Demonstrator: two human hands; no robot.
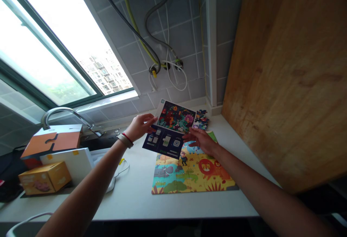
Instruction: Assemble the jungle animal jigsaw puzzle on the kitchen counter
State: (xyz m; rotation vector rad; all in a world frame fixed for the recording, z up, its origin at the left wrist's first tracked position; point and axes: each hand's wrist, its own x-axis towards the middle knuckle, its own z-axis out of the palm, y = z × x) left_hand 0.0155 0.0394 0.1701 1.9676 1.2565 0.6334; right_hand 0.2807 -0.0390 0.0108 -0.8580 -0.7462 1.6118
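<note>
While both arms reach forward over the white countertop [135, 193], the left hand [139, 126] pinches the left edge of a dark printed puzzle card with a colourful picture on its upper half [169, 130], thumb under and fingers curled over the top. The right hand [202, 140] meets the same card at its right lower edge, fingers bent against it; how firmly it grips I cannot tell. The card is held tilted just above the far end of a finished jigsaw of cartoon animals, lion and crocodile on yellow and blue ground [189, 173], which lies flat at the centre of the counter.

At one o'clock from the card sits a small heap of loose dark puzzle pieces [201, 119], just beside the wall corner. A large wooden board [287, 77] leans at three o'clock, its lower edge close to the jigsaw's right side, so room is narrow there. At nine o'clock stand an orange and white box with a puzzle-shaped mark [51, 143], a white flat box [73, 161] and a small yellow carton [45, 179], with a curved metal tap [62, 114] behind them. Open counter stretches at six and seven o'clock, between the jigsaw's near edge and the counter's front edge.
</note>
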